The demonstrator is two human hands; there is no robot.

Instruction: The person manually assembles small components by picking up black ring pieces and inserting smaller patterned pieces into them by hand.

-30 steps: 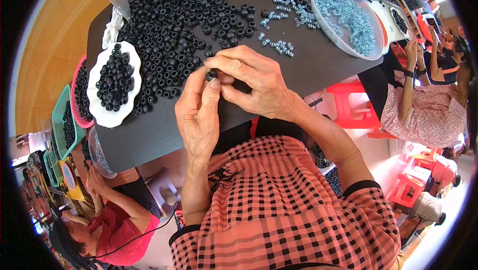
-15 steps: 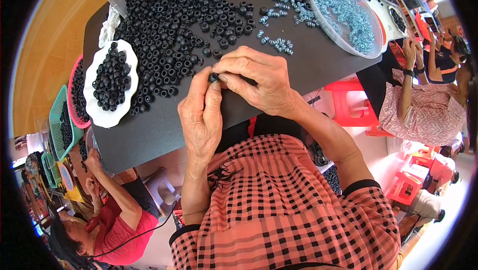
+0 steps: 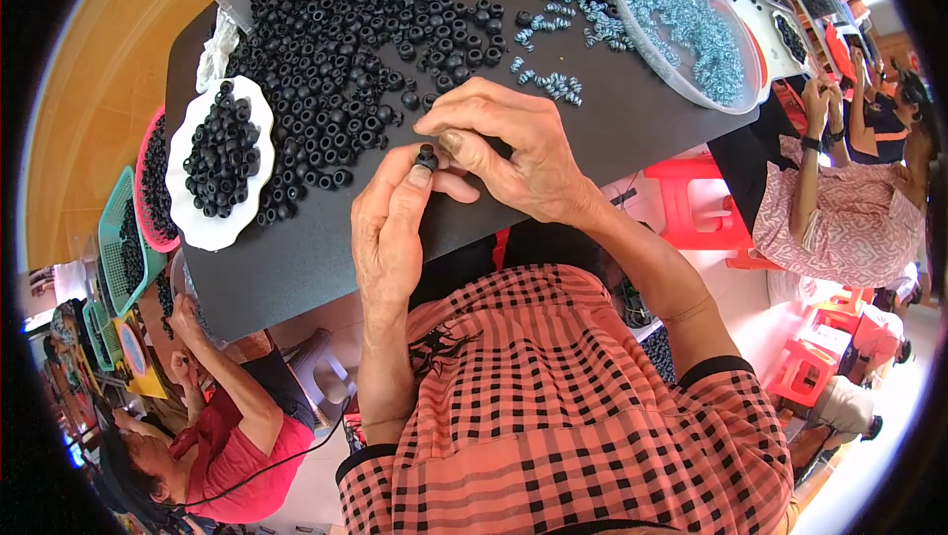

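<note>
Between thumb and forefinger, my left hand grips a small black bead-like part with a narrow knob on top. My right hand hovers just to the right of it, thumb and fingers apart, and nothing shows between them. Beyond both hands lies a wide heap of round black hollow parts, many with their holes facing up. Small metal coil springs are scattered on the dark tabletop, right of the heap.
At the left edge a white scalloped plate holds black parts, beside pink and green baskets. A round clear tub of springs stands far right. Co-workers sit left and right; red stools stand beyond the table's right side.
My right hand has drawn back slightly from the black part, its thumb and fingers parting. The part now shows upright in my left fingertips, where before the fingers mostly covered it.
</note>
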